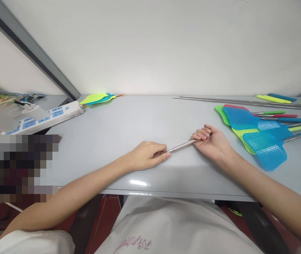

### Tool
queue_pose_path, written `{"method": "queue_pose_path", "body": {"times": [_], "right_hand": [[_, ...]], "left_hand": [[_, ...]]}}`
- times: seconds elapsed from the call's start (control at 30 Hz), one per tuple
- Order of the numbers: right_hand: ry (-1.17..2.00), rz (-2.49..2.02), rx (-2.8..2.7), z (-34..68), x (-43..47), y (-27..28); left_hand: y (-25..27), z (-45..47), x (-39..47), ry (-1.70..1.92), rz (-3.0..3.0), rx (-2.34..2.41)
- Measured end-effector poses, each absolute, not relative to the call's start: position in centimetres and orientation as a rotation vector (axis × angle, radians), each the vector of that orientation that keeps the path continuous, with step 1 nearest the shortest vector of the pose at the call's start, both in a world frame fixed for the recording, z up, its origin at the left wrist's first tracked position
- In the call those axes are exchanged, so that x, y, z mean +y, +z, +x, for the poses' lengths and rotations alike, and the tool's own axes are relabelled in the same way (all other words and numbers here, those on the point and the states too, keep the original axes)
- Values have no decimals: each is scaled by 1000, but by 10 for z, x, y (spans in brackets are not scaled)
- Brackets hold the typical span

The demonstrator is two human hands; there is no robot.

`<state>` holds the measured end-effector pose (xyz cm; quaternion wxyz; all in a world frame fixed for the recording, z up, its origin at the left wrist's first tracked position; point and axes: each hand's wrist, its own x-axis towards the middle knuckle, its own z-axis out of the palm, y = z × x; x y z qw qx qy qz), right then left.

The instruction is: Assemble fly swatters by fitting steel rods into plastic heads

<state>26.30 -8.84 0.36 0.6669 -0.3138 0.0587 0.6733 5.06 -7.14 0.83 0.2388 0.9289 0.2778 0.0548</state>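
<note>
Between my hands a slim silver metal rod [182, 145] slants up to the right, just above the grey table [92, 151]. My left hand [150, 155] pinches its lower end between thumb and fingers. Around its upper end curl the fingers of my right hand [211, 141], palm turned up; that end is hidden in the grip. To the right of my right hand lies a pile of fly swatters with blue heads [268, 150], a green head [222, 114] and several thin metal shafts with coloured handles.
Long metal rods [235, 101] lie along the back right, beside yellow [273, 99] and blue tubes [282, 97]. At the back left are yellow [93, 98] and blue leaf-shaped mesh pieces. A white power strip [71, 108] with plugged-in adapters sits left; a blurred patch covers the area below it.
</note>
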Motion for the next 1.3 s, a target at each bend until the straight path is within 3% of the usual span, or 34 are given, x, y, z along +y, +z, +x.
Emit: {"method": "queue_pose_path", "body": {"times": [1.3], "right_hand": [[1559,-691,146,264,-88,4]], "left_hand": [[9,50,-72,162,2527,787]]}}
